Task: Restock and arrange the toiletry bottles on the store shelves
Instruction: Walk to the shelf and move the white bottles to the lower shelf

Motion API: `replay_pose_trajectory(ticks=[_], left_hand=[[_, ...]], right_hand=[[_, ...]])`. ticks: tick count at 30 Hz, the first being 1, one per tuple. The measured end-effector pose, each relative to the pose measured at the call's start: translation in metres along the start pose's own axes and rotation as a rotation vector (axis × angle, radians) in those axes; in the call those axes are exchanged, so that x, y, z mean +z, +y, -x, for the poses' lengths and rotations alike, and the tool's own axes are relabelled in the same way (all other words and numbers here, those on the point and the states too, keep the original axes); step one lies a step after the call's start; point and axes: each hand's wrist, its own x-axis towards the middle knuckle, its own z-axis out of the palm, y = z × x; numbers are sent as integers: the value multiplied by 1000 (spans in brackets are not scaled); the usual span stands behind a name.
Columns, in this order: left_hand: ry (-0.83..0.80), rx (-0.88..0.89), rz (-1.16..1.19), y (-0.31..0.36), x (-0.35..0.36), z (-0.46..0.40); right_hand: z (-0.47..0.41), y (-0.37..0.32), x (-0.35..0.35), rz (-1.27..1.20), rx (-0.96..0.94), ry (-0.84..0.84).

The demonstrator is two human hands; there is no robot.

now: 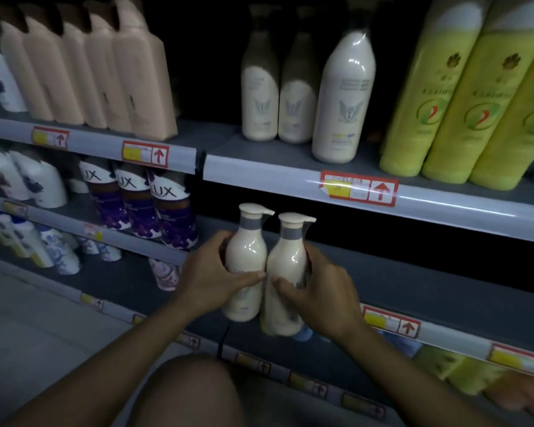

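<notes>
Head view: hands (211, 272) (318, 291) grip two pump bottles (245, 263) (285, 272) before shelf edge (444, 204).

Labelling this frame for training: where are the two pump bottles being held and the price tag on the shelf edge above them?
left pump bottle (247, 257): head view, on its cream body.
right pump bottle (285, 263): head view, on its cream body.
price tag (358, 188): head view, on its middle.

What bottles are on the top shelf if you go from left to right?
Pink bottles → small cream bottles → big cream bottle → yellow-green bottles.
</notes>
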Motion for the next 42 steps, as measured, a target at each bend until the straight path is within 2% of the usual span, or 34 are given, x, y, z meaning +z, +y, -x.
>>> replay_pose_trajectory(ticks=[9,18,25,30,33,42], left_hand=[[71,21,-15,11,30,-73],[134,-131,-59,-3,78,-126],[176,-175,-5,-36,101,-136],[110,-146,229,-60,116,-128],[75,-112,225,-74,121,-125],[122,-104,196,-79,120,-137]], right_hand=[[-58,22,-13,47,117,99],[-100,61,-7,111,223,120],[-106,71,16,166,285,185],[-90,87,41,62,348,236],[-79,93,55,13,357,269],[-95,100,69,27,414,296]])
